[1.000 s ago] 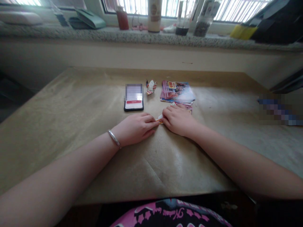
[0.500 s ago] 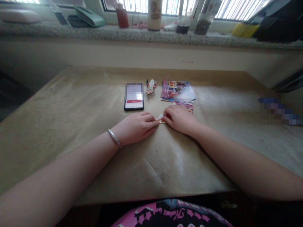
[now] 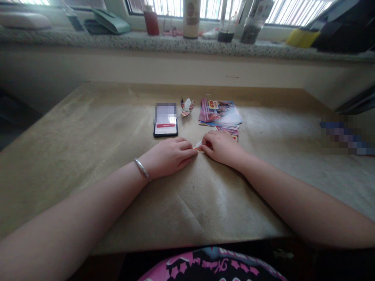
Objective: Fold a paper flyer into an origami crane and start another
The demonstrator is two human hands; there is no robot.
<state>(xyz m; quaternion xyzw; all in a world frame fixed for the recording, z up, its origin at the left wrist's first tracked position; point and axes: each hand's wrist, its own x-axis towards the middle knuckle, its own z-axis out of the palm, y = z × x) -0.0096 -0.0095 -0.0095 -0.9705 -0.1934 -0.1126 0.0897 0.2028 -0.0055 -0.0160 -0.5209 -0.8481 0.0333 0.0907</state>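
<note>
Between my two hands a small folded piece of paper (image 3: 199, 148), white with orange and red, lies on the tabletop, mostly covered by fingers. My left hand (image 3: 171, 156), a silver bangle at its wrist, has its fingertips closed on the paper's left end. My right hand (image 3: 221, 148) pinches the other end with bent fingers. Just behind the right hand is a stack of colourful printed leaflets (image 3: 221, 112), with one pink sheet sticking out toward me. A folded paper shape (image 3: 187, 107) stands left of the stack.
A smartphone (image 3: 166, 130) with a lit screen lies beyond my left hand. The table (image 3: 102, 128) has a tan cover. Along the stone windowsill (image 3: 164, 43) stand a red bottle (image 3: 151, 21), a pale cylindrical container (image 3: 191, 19) and jars. A blurred-out bluish item (image 3: 348, 136) is at far right.
My left fingertips have shifted very slightly to the right along the paper. My right hand stays in nearly the same place.
</note>
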